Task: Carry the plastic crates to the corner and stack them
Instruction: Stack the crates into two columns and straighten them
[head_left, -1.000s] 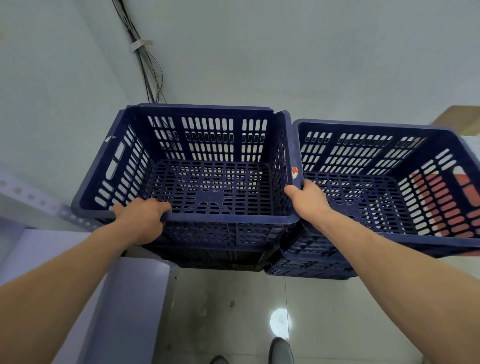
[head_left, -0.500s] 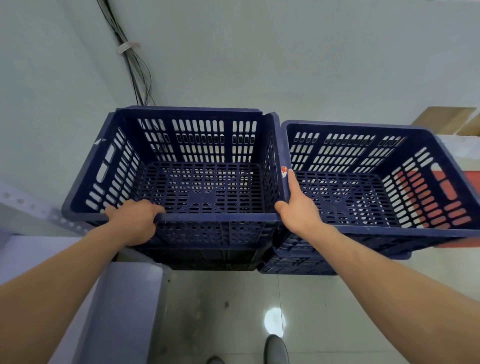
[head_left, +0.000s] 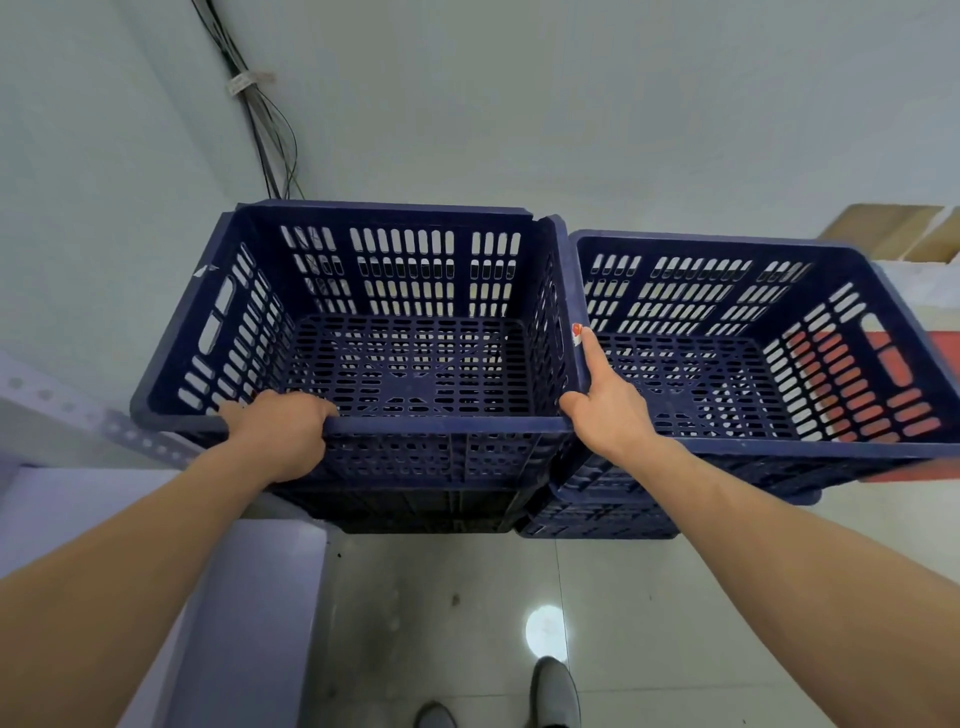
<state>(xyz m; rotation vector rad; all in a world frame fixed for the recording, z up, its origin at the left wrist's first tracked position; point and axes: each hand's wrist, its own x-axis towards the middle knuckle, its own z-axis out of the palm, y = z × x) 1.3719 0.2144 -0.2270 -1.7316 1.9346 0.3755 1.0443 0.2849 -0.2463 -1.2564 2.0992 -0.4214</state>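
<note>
Left crate sits on top of a stack in the corner, with the side wall to its left and the back wall behind it. At least one more crate shows underneath. Right crate tops a second stack just beside it, and their rims touch or nearly touch.

Why this hold: both hands are on the near edge of the left crate, at opposite ends. That reads as seating and squaring it on the stack rather than lifting. Tight to both walls keeps the stack braced and out of the walkway.

Left hand: arm stretched forward, wrist straight, fingers curled over the near rim and down inside the crate, gripping the rim close to the left corner.

Right hand: arm stretched forward, hand on the crate's near right corner. Index finger lies straight along the side rim in the seam between the two crates, and the thumb is splayed onto the near rim. The other fingers are hidden behind the hand. Looks like pressing and guiding, not clamping.

Judgement: this crate is essentially placed. What's left is to check it sits flat, then let go.

Risk: the finger in the seam could get pinched if either crate shifts.

Cables run down the corner behind the stack, so don't shove it harder backward.
</note>
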